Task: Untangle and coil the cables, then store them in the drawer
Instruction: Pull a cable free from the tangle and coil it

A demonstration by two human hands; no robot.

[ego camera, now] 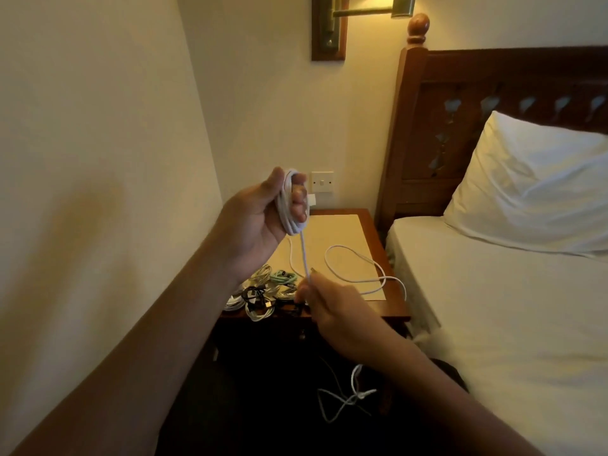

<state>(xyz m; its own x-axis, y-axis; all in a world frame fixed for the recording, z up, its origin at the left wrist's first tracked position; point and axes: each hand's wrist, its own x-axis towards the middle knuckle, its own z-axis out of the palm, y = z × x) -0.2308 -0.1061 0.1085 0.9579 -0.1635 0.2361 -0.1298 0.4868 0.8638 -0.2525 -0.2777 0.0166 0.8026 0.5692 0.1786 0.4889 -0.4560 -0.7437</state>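
Coiling is under way: a white cable [291, 209] is held in loops by the curled left hand [256, 222] above the counter [342, 225]. At 6 o'clock of the coil, its strand is pinched by the right hand [332, 311]. The slack (looped toward 4 o'clock) must be wound on next. Other cables [260, 291] are heaped at 7 o'clock.

1. Wall lamp [362, 11], top centre, is cut off by the upper edge.
2. Bench [394, 309] front, lower centre, is lost in shadow.
3. Right grip [332, 311] hides part of the cable pile [260, 294] and the white cable [304, 255] where it passes through.
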